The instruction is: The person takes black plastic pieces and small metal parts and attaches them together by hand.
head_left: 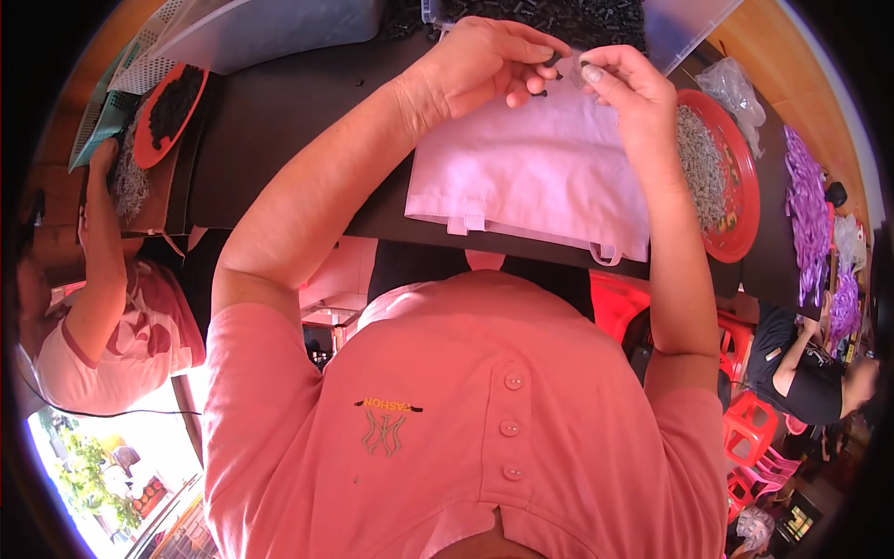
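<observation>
My left hand [480, 65] is curled above a pale pink cloth [521, 168], pinching a small black piece [552, 60] between thumb and finger. More tiny black bits show by its lower fingers. Just to its right, my right hand [638, 88] is closed in a pinch, with a speck of black at the fingertips; what it holds is too small to name. The two hands are close together but apart. Beyond them lies a heap of small black parts [587, 17]. Beside my right forearm a red tray [742, 205] holds many small grey metal-looking pieces.
A translucent bin [279, 37] stands at the far left of the dark table [289, 121]. A red dish of black parts [191, 107] is near a co-worker's arm [104, 224]. Clear plastic bags [736, 93] and purple strips [806, 205] lie right. Another person sits far right.
</observation>
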A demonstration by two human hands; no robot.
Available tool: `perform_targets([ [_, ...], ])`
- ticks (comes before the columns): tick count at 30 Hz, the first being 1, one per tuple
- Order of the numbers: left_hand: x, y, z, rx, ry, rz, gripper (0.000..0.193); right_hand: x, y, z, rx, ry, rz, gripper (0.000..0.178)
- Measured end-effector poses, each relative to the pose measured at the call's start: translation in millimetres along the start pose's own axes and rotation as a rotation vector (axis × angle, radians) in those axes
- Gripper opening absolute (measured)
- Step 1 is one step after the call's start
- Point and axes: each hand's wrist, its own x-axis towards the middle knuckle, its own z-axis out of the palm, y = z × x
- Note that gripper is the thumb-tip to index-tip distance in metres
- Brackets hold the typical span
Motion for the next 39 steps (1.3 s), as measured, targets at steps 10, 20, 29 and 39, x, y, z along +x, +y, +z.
perform_targets([
  [10,-1.7,-5.8,9.3,-0.023,0.061,-0.009,0.021,-3.0,-8.7,10.9,0.139,0.024,0.117,0.015],
  [20,-1.6,-9.4,13.5,0.035,0.127,0.022,0.020,-5.7,-13.9,7.9,0.208,0.093,0.083,0.015],
  [29,-1.6,-12.2,10.5,-0.049,0.101,-0.004,0.018,-3.0,-17.2,1.9,0.443,0.049,0.179,0.015],
  [39,-4.3,-12.1,19.0,-0.047,0.147,-0.002,0.020,-4.0,-16.3,4.5,0.408,0.056,0.158,0.015],
])
